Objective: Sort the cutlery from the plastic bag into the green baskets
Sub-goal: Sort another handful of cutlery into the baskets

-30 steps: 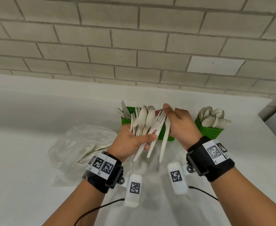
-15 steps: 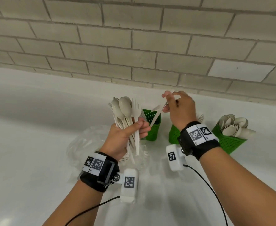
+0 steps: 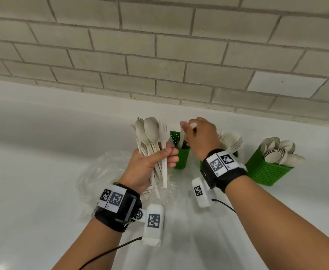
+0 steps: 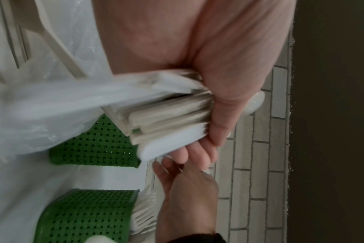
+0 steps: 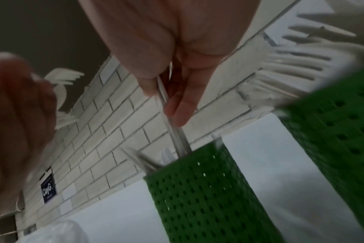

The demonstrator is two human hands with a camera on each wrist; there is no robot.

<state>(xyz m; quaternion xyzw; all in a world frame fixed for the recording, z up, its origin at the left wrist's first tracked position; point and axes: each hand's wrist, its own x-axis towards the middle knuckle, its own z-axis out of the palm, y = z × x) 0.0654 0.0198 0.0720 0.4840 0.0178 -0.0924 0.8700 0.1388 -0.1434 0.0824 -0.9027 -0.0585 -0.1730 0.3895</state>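
My left hand [image 3: 167, 156] grips a bundle of beige and white spoons and forks [image 3: 150, 137] upright above the clear plastic bag [image 3: 101, 172]. In the left wrist view the bundle's handles [image 4: 166, 118] fan out of my fist. My right hand [image 3: 187, 127] pinches a thin white knife [image 5: 170, 123] between thumb and fingers. The knife's lower end stands inside the left green basket [image 3: 182, 156], among other pieces [image 5: 166, 157]. The middle green basket [image 3: 235, 153] holds forks [image 3: 230, 141] and is mostly hidden behind my right wrist. The right green basket [image 3: 266, 172] holds spoons [image 3: 278, 152].
All three baskets stand in a row on a white counter [image 3: 33, 172] below a brick wall [image 3: 159, 55]. More cutlery lies in the bag [image 4: 41, 106] under my left hand. Cables trail from both wrist cameras toward me.
My right hand pulled the knife out of the bundle, carried it right and lowered it into the left basket. My left hand lifted the bundle slightly and shifted left.
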